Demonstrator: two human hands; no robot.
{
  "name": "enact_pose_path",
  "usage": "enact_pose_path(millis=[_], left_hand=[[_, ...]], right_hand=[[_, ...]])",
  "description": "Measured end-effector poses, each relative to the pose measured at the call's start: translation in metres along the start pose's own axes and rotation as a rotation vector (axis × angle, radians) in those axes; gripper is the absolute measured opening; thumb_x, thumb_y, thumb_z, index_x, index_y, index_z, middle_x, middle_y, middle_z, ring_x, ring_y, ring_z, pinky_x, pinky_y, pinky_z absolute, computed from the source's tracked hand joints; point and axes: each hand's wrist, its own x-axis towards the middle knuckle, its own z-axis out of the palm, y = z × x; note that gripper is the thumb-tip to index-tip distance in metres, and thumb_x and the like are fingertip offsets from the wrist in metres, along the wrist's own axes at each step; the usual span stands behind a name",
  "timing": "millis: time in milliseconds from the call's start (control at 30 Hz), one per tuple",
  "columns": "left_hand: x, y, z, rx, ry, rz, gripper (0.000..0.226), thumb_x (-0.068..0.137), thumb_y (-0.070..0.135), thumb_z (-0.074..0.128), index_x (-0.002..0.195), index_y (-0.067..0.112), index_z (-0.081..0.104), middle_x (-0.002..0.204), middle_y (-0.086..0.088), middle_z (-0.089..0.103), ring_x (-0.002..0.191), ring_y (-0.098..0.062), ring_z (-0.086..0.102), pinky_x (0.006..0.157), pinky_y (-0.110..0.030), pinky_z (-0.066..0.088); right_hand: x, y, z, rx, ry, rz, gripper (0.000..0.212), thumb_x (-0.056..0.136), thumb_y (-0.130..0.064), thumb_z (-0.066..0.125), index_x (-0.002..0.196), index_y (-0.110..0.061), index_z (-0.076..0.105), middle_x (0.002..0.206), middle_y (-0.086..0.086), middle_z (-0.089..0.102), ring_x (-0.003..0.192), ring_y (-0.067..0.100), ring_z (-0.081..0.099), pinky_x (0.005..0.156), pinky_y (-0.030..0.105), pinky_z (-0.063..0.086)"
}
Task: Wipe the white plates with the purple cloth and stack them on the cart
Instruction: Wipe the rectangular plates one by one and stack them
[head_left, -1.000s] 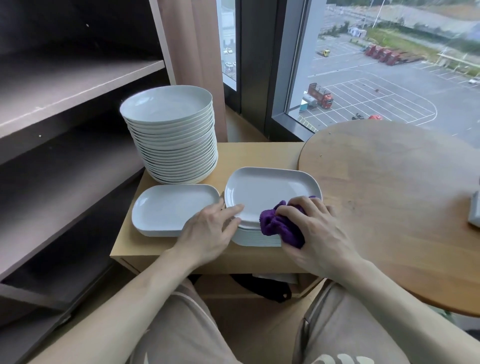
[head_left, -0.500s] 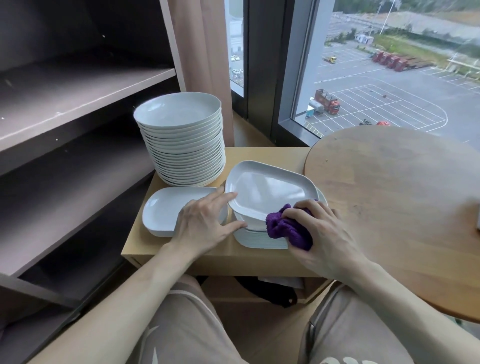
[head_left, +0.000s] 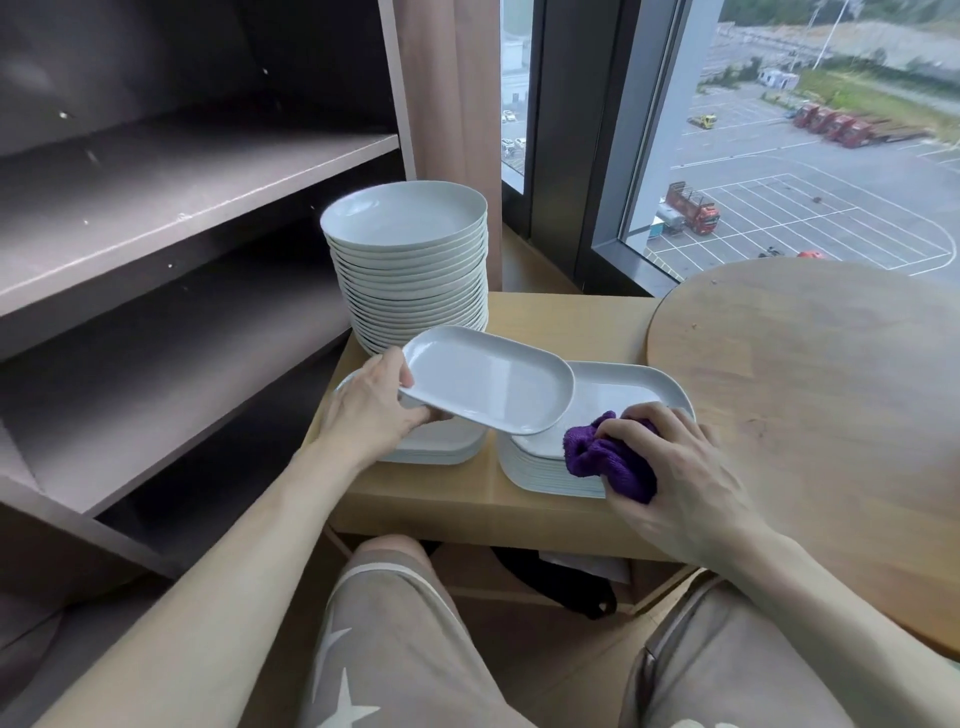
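- Fingers (head_left: 411, 415) of the left hand (head_left: 371, 410) pinch the short left edge of a rectangular white plate (head_left: 488, 382), with the thumb on the rim and the other fingers beneath.
- That plate is held in the air, tilted, above the gap between two low stacks on the cart (head_left: 571, 317).
- Handling, as judged: glazed ware, stiff, smooth and probably slippery, and breakable if dropped. The one-edge hold leaves the far end unsupported, so fingers set further under the base would be safer.
- Left low stack (head_left: 441, 449) lies directly under the left hand. A tall stack of round plates (head_left: 410, 260) stands behind it.
- Right low stack (head_left: 623, 387) sits just beside the left one, partly overlapped by the held plate.
- Purple cloth (head_left: 608, 460) is soft and bunched, and it rests against the near corner of the right stack.
- Right hand (head_left: 675, 467) grips the cloth, its fingers curled round it.
- Round tabletop (head_left: 805, 389) adjoins the cart on the right.
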Motion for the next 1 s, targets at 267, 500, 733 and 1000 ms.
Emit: enact_pose_path(millis=[267,500,733,1000], left_hand=[[-0.002,-0.019,-0.026,-0.131,0.072,-0.070,0.062,0.049,0.076,0.081,0.072,0.033,0.043,0.072,0.014,0.065,0.068,-0.004,0.057,0.055,-0.029,0.037],[-0.009,-0.044,-0.045,-0.122,0.172,-0.193,0.062,0.048,0.072,0.088,0.073,0.029,0.050,0.072,0.011,0.064,0.073,-0.013,0.058,0.055,-0.031,0.039],[-0.014,-0.047,-0.033,0.063,0.127,-0.254,0.053,0.063,0.060,0.088,0.076,0.026,0.049,0.080,0.008,0.059,0.078,-0.018,0.052,0.061,-0.032,0.037],[-0.018,-0.047,-0.020,0.234,-0.045,-0.305,0.064,0.062,0.064,0.087,0.092,0.027,0.045,0.092,0.005,0.059,0.086,-0.020,0.055,0.065,-0.034,0.037]], right_hand=[[0.001,-0.001,0.000,-0.005,-0.020,0.011,0.046,0.073,-0.041,0.066,0.118,-0.034,0.066,0.114,-0.011,0.056,0.105,0.018,0.051,0.082,0.039,0.040],[0.002,-0.003,0.000,-0.016,-0.026,0.016,0.045,0.073,-0.043,0.065,0.118,-0.035,0.065,0.112,-0.011,0.055,0.100,0.019,0.052,0.081,0.040,0.040],[0.002,-0.004,-0.001,-0.034,-0.043,0.016,0.046,0.074,-0.044,0.064,0.119,-0.034,0.065,0.114,-0.009,0.056,0.102,0.022,0.053,0.083,0.043,0.044],[0.002,-0.004,0.000,-0.040,-0.056,0.018,0.046,0.074,-0.041,0.070,0.119,-0.034,0.064,0.115,-0.009,0.055,0.105,0.024,0.054,0.083,0.041,0.039]])
